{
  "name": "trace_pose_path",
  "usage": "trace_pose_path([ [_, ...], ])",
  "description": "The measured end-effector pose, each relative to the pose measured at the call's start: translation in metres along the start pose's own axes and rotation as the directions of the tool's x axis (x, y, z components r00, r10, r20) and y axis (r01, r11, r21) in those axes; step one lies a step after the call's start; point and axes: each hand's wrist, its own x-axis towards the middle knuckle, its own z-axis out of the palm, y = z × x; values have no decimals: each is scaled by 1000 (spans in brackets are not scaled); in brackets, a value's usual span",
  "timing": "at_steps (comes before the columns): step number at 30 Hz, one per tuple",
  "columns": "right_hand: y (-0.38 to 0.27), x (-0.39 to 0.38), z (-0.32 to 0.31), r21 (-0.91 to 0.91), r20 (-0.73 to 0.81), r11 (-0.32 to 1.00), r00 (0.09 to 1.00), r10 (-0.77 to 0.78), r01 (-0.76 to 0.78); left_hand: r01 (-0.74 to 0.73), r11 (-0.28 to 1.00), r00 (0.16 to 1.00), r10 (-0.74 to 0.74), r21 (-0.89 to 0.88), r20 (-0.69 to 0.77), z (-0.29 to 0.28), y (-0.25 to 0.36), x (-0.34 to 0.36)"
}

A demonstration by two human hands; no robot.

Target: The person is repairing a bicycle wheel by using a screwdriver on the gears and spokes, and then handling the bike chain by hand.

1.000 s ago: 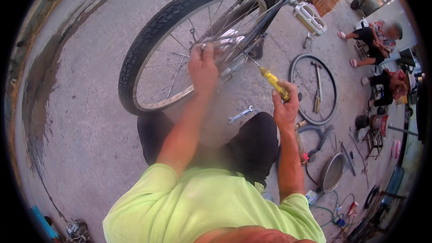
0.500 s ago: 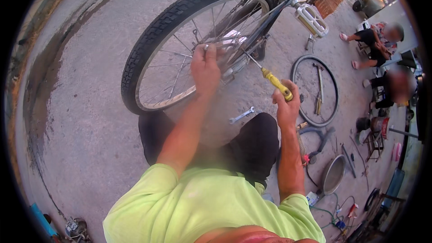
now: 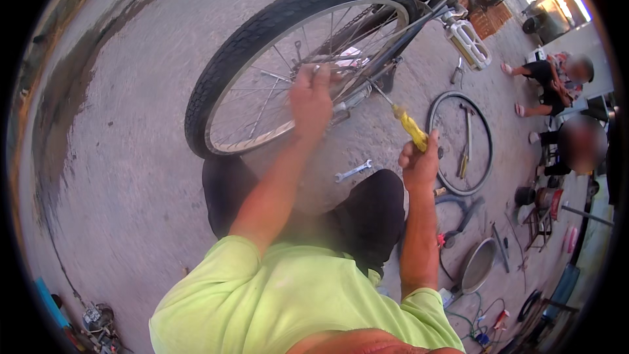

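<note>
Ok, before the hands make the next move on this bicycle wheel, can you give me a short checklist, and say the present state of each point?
1. Left hand steadies the bicycle wheel near its hub: ok, it rests on the spokes there.
2. Right hand has a firm grip on the yellow screwdriver: ok, fingers closed around the handle.
3. Screwdriver tip seated on its fastener: cannot tell, the tip disappears among the frame parts.
4. Left fingers out of the tip's path: cannot tell, they lie close to the shaft.
5. Spare wrench within reach: ok, it lies on the ground before the knees.
6. Wheel held still: cannot tell from one picture.
</note>
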Motion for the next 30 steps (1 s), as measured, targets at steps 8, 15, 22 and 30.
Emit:
trace_pose_path([
  [8,2,-7,6,-460,190,680,812,-553,571,11,995,1000,-13,-95,-23,4,3,-3],
  [15,-16,-2,-9,59,84,990,989,125,-131,22,999,1000,-23,-42,-13,0,-1,-1],
  [22,-5,-6,3,-453,164,740,862,-480,498,-15,1000,999,15,-8,-29,0,-1,-3],
  [30,-13,-8,-2,-363,-21,929,998,64,-67,24,1000,1000,-24,-13,-3,-2,-5,-2],
])
